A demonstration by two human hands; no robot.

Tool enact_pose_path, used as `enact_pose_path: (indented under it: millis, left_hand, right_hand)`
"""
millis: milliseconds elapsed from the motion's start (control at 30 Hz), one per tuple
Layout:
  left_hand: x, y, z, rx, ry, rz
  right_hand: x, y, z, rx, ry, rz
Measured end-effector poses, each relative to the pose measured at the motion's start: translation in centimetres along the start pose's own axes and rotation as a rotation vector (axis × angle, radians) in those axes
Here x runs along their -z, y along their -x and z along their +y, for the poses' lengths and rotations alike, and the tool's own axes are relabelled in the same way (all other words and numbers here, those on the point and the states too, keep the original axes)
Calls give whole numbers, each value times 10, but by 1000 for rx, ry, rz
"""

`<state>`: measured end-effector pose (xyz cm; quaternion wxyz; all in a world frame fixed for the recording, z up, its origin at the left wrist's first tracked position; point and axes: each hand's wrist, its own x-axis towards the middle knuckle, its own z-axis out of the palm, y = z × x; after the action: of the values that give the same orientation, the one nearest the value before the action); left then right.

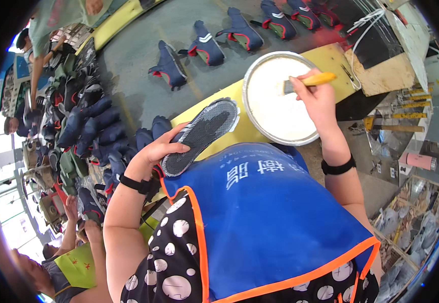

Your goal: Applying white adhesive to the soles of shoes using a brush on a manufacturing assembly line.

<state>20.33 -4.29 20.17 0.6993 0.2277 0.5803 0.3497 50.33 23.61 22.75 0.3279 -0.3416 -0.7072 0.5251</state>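
Note:
A shoe upper is gripped in my left hand, its dark grey bottom with a pale stitched rim turned up toward me. My fingers and thumb close round its heel end. Pinched in my right hand is the yellow handle of a paintbrush. Its bristles are down at the white liquid in a round metal basin; how deep they dip I cannot tell. The upper is to the left of the basin, apart from it.
Several navy shoe uppers with red trim stand in a row on the green work surface. A yellow board lies under the basin. More uppers crowd a rack at the left. A co-worker sits at the lower left.

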Motion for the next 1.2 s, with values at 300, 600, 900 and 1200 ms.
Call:
enact_pose_path:
  millis: [300, 600, 900, 1200]
  left_hand:
    - [-7, 28, 21, -114, 129, 72]
    - [-58, -17, 22, -361, 274, 81]
    - [-49, -19, 19, -345, 265, -60]
    - [-39, -26, 2, -361, 387, -42]
  right_hand:
    - [-40, 10, -27, -51, -260, -41]
    - [-67, -2, -32, 162, -48, 69]
    - [-57, -11, -45, 325, 48, 36]
    - [-79, -8, -24, 134, 54, 18]
